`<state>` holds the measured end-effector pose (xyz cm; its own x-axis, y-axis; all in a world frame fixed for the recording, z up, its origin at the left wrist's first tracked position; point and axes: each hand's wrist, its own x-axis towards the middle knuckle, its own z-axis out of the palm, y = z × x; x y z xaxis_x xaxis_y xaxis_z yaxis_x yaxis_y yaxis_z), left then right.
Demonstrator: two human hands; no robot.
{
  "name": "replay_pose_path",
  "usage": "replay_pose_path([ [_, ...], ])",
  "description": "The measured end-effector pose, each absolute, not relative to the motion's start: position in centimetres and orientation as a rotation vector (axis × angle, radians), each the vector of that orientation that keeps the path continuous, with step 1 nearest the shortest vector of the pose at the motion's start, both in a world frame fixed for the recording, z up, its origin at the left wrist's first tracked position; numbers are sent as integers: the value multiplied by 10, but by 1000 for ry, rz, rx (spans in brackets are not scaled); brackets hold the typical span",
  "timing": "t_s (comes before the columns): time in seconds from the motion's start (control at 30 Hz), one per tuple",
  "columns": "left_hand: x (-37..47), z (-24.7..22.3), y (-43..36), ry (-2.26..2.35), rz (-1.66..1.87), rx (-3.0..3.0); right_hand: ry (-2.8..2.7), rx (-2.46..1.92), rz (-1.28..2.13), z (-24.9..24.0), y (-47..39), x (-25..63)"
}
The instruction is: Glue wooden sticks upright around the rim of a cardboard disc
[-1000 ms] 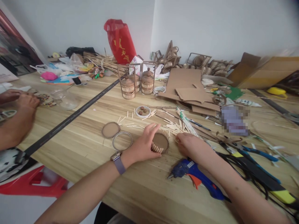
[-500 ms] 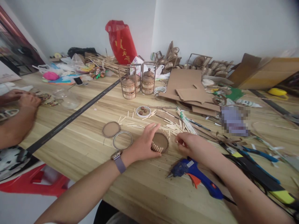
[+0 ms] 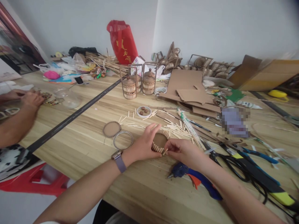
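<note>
My left hand (image 3: 144,143), with a watch on its wrist, curls its thumb and fingers around the left side of a small round cardboard tray (image 3: 160,140). Short wooden sticks stand upright along part of the tray's rim. My right hand (image 3: 181,151) pinches one short wooden stick (image 3: 165,151) at the tray's near right edge. Below my right forearm lies a blue hot glue gun (image 3: 178,171) with an orange trigger, its handle partly covered. Behind the tray, loose wooden sticks (image 3: 175,128) are scattered. A cardboard disc (image 3: 111,128) and a tape ring (image 3: 123,140) lie left of my left hand.
Scissors (image 3: 233,165), pliers (image 3: 259,154) and a cutter lie at right. Farther back are small stick baskets (image 3: 129,88), cardboard sheets (image 3: 185,81), a red bag (image 3: 122,43) and a cardboard box (image 3: 268,74). Another person's hands (image 3: 32,99) work at far left.
My right hand has moved left and down to the tray's rim, bringing a stick against it. My left hand keeps its grip on the tray.
</note>
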<state>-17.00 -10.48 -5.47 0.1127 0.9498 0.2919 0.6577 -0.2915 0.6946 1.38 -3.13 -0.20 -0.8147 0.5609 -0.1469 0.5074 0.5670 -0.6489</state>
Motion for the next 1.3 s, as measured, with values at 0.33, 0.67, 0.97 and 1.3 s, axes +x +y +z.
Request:
replay_pose_path([
  [0.33, -169, -54, -104, 1580, 991, 2006, -2812, -946, 930, 0, -33, 10],
  [0.67, -169, -54, -104, 1593, 985, 2003, -2886, -894, 800, -1, -36, 10],
  [0.97, -169, -53, -104, 1585, 986, 1992, -2966, -877, 616, -7, -37, 11],
  [1.3, -168, -50, -106, 1561, 966, 2036, -3013, -854, 520, -11, -37, 11],
])
